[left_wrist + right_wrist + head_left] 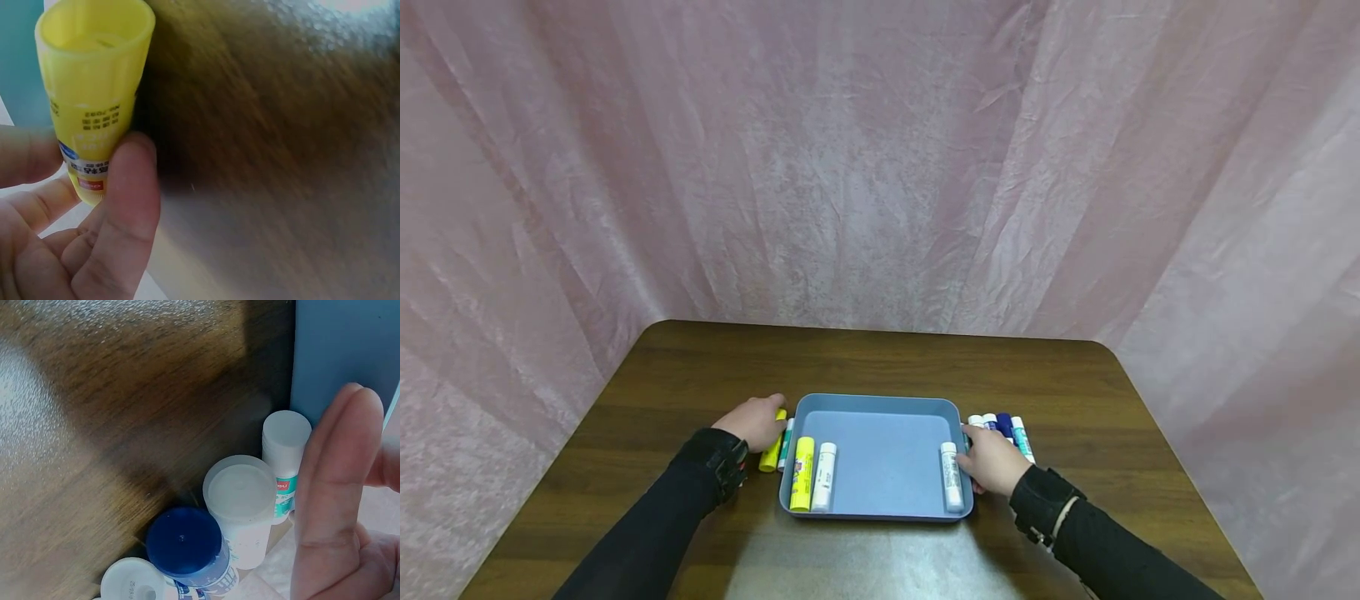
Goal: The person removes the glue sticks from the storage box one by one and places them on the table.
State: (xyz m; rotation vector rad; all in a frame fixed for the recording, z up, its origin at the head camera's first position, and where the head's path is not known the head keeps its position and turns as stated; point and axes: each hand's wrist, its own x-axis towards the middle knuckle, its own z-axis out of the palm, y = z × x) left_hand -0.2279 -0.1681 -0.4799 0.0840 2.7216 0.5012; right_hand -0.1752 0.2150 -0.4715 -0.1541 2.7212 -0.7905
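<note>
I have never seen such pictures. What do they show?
There is no machine: the left hand and right hand are a person's. The wide picture comes from a head camera, the close ones from wrist cameras. On the wood-grain table lies a blue-grey tray holding a yellow glue stick and two white glue sticks; more glue sticks lie beside it. The left hand pinches another yellow glue stick. The right hand is at the tray's right edge; I cannot tell whether it grips anything.

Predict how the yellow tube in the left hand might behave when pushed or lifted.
The yellow tube will probably roll if pushed, given its rounded body. It looks like rigid plastic, so it should stay stiff. Its smooth surface may feel slippery.
</note>
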